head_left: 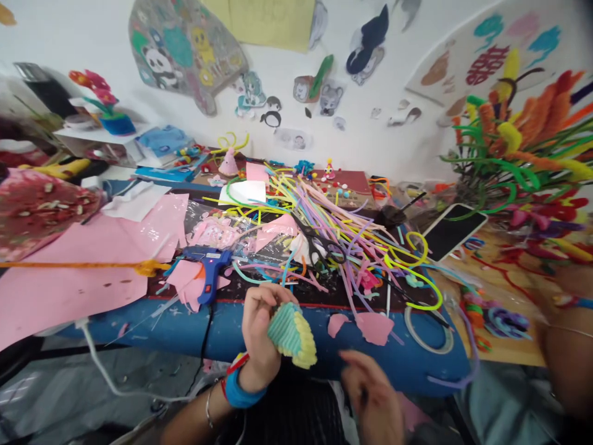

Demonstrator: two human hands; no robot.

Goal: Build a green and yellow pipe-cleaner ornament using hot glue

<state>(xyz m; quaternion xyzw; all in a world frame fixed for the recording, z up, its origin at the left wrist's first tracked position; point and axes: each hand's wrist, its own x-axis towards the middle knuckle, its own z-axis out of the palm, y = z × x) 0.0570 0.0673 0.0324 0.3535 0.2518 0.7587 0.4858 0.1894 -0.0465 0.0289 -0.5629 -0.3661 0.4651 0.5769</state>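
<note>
Grasped by left hand (259, 324), lower center of frame: ribbed teal-and-yellow piece (291, 334), pinched at upper left side, in front of bench (162, 315). Right hand (375, 395), lower right of center: apparently released, with fingers partly bent, blurred, and apart from piece. Likely faults: flattening or parting of ribs from excess finger pressure; dropping past front edge of bench from too light a pinch. Note blue glue gun (210, 272), left of center, near left hand; heat not visible. Possible burn from brushing against nozzle; possible fall of glue gun from catching black cord (207, 337) over front edge. Also possible: snagging of fuzzy stems (333, 213) on scissors (311, 235), center of frame, from pulling at tangled heap.
</note>
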